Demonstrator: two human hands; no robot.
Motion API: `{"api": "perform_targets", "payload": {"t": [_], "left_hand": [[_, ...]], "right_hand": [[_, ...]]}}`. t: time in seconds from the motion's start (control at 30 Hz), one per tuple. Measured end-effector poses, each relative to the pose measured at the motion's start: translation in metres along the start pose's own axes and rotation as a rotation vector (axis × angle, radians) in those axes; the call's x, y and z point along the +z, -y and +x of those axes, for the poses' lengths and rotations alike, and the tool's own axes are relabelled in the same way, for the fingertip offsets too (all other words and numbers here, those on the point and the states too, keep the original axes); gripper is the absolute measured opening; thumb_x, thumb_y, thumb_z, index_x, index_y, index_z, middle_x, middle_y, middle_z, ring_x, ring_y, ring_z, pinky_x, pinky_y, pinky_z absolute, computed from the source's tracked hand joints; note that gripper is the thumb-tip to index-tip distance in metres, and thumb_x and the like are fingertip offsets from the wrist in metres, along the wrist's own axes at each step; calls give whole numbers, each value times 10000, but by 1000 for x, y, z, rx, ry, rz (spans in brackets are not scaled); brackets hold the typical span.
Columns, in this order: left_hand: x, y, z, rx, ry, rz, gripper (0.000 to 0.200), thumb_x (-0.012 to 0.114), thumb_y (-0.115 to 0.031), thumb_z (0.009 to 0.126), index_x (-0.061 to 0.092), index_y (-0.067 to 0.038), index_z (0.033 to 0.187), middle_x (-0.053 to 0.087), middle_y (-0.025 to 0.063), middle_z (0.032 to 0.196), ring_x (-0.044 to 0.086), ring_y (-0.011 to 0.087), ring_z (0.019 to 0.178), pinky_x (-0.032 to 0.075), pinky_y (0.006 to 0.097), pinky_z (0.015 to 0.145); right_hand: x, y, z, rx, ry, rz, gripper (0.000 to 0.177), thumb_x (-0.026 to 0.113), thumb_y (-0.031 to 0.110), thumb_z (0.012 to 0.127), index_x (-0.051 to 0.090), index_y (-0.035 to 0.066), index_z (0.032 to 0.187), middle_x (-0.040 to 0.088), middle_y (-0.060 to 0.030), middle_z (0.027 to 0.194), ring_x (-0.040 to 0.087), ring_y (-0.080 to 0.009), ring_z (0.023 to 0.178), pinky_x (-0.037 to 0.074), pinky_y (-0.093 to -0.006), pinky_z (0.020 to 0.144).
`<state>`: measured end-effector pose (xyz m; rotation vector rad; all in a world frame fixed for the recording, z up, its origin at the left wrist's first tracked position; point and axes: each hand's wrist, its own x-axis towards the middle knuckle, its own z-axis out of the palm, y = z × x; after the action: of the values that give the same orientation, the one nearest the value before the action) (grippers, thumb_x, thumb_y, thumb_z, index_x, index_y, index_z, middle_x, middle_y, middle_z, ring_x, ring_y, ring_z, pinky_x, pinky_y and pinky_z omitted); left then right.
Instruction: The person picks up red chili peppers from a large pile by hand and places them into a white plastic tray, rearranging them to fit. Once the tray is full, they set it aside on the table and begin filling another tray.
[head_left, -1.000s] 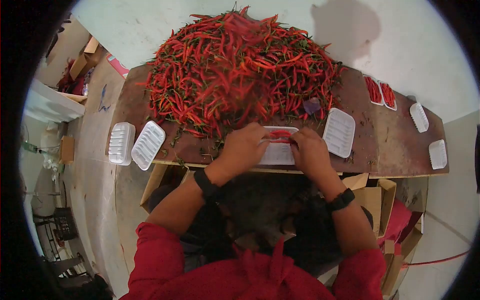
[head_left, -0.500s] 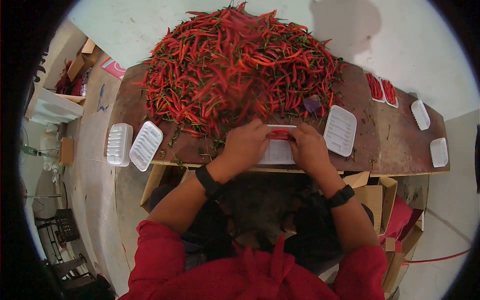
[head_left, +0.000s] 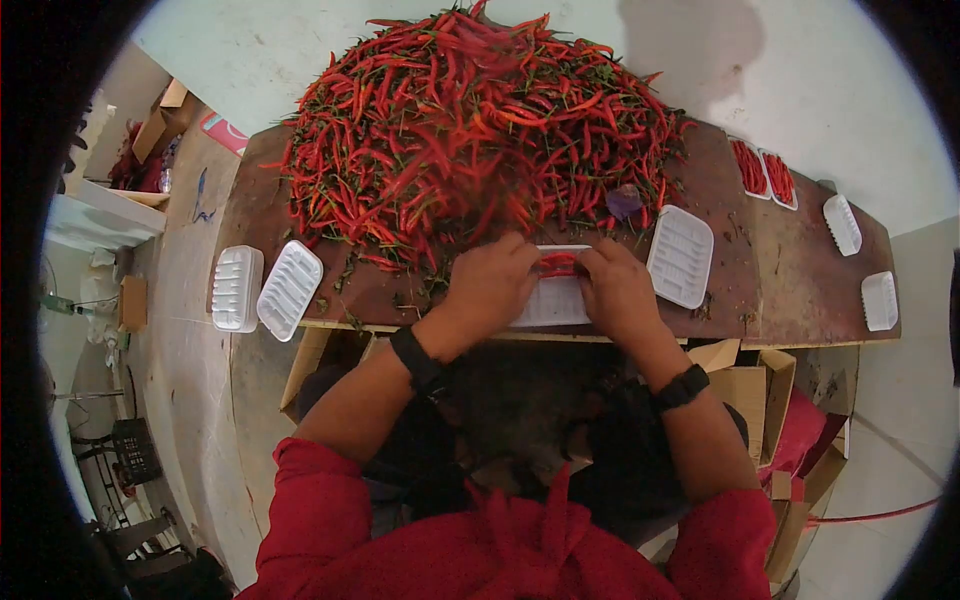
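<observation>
A few red chili peppers [head_left: 558, 264] lie crosswise at the far end of a white ribbed tray [head_left: 555, 306] near the table's front edge. My left hand [head_left: 492, 284] is closed at their left ends, fingers bent over the tray's side. At their right ends, my right hand [head_left: 617, 288] is closed too, thumb and fingers pinching in. The near part of the tray shows bare white. Just beyond my hands rises a big heap of red chili peppers [head_left: 400, 150] with green stems, blurred at its middle.
An unfilled white tray [head_left: 682, 257] lies right of my hands; another tray [head_left: 291, 290] and a tray stack [head_left: 237, 289] stand left. Two chili-filled trays [head_left: 763, 174] sit at the far right, near more white trays [head_left: 879, 303]. Cardboard boxes [head_left: 740, 400] stand below the table.
Both hands stay at the tray with only slight finger shifts. A little more of the chili peppers shows between them.
</observation>
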<state>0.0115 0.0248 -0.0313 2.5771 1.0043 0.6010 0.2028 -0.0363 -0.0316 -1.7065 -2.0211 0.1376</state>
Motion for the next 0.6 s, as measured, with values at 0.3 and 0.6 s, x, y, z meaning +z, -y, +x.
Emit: {"api": "perform_targets", "payload": {"t": [0.3,0.6], "left_hand": [[-2,-4,1,18,12,-17,266,689,-150,734,569,-90,964,529,100,860,596,317,775,492,422,630],[1,-4,3,47,3,42,289,697,-153,726,564,-109,979,531,94,862,598,316,759,487,426,614]], "right_hand": [[0,1,0,24,8,-3,222,657,28,692,587,39,902,554,-141,889,573,-346,880,483,-437,742],[-5,-3,-3,55,24,0,215,672,41,680,592,43,880,552,-128,865,577,-339,851,484,-429,727]]}}
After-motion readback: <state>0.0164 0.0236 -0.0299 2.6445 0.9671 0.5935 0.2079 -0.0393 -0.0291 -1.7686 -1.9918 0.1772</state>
